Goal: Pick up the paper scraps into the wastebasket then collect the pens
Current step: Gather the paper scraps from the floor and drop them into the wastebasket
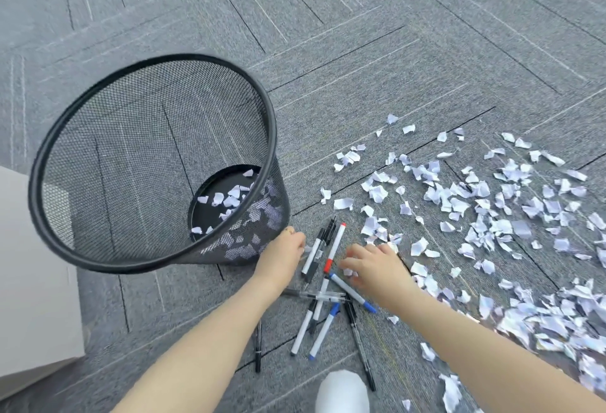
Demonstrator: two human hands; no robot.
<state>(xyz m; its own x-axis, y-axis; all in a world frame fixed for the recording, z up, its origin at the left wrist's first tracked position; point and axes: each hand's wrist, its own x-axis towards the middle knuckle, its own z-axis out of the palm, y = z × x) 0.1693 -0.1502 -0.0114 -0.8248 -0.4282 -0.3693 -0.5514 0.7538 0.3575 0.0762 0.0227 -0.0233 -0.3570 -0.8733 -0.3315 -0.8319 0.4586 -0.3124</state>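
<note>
Lower centre of frame: both hands worked light, flimsy paper scraps [475, 202] beside the pens [331, 278].
Left hand [287, 250] pinched a scrap by the wastebasket [154, 261]; right hand [373, 265] lay spread, fingers loose, over scraps best gathered in bunches.

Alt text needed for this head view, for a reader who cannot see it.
Two bare hands reach down to grey carpet: the left hand beside a black mesh wastebasket holding a few white paper scraps, the right hand over scattered pens. Many more torn scraps litter the carpet to the right.
</note>
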